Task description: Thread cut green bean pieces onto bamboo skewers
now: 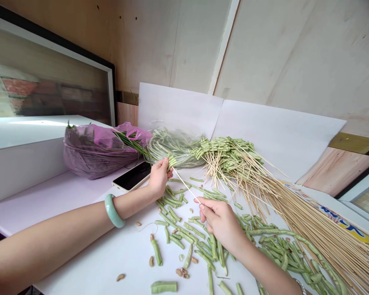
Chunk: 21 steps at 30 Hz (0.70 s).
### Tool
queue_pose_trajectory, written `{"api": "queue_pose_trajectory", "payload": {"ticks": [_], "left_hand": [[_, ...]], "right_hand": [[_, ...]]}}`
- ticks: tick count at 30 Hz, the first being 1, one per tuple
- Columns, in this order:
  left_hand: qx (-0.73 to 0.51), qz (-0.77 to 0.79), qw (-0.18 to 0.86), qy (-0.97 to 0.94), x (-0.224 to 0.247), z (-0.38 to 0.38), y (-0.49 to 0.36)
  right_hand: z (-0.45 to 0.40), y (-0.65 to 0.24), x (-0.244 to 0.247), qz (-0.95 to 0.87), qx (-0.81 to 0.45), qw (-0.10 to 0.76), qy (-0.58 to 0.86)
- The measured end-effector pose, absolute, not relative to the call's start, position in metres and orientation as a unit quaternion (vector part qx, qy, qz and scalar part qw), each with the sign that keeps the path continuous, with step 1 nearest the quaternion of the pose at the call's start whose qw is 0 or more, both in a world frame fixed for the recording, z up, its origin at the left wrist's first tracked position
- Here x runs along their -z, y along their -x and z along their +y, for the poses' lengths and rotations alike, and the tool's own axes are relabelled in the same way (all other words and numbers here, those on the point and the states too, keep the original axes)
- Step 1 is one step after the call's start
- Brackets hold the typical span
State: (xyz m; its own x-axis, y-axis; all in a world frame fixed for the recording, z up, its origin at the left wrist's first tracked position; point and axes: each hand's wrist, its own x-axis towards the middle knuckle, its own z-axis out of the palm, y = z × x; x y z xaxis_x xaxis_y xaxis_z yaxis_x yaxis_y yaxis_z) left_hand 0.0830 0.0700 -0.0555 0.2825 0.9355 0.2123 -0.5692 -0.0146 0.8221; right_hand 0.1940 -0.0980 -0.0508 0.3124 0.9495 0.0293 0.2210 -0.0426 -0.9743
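Between the fingers of my left hand (159, 177) are short green bean pieces (171, 161), pinched side by side at the tip of a thin bamboo skewer (184, 183). My right hand (219, 221) grips the skewer's lower end between thumb and fingers. Below both hands, many cut bean pieces (187, 235) lie scattered on the white table (92, 258). Behind my right hand is a heap of skewered beans (227, 151), their bare stick ends pointing toward me. A large bundle of bare skewers (320, 221) stretches along the right side.
At the back left sits a purple plastic bag (95, 151) of greens, with a clear bag of long beans (175, 143) beside it. A phone (133, 176) lies near my left wrist. More beans (289, 254) are piled at the right. White boards (264, 135) stand against the wall.
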Motion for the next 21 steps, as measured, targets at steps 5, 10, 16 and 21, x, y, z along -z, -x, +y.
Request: {"api": "queue_pose_trajectory", "payload": {"ticks": [5, 10, 16, 21], "left_hand": [[-0.545, 0.189, 0.679, -0.454, 0.056, 0.063, -0.085], [-0.543, 0.175, 0.681, -0.460, 0.052, 0.060, -0.083], [-0.549, 0.158, 0.676, -0.465, 0.045, 0.059, -0.082], [-0.545, 0.145, 0.683, -0.464, 0.041, 0.059, -0.081]], "right_hand": [[-0.096, -0.194, 0.050, -0.420, -0.452, 0.523, 0.588], [-0.093, -0.199, 0.053, -0.408, -0.435, 0.549, 0.586], [-0.092, -0.199, 0.053, -0.398, -0.431, 0.566, 0.580], [-0.095, -0.196, 0.043, -0.372, -0.484, 0.561, 0.560]]}}
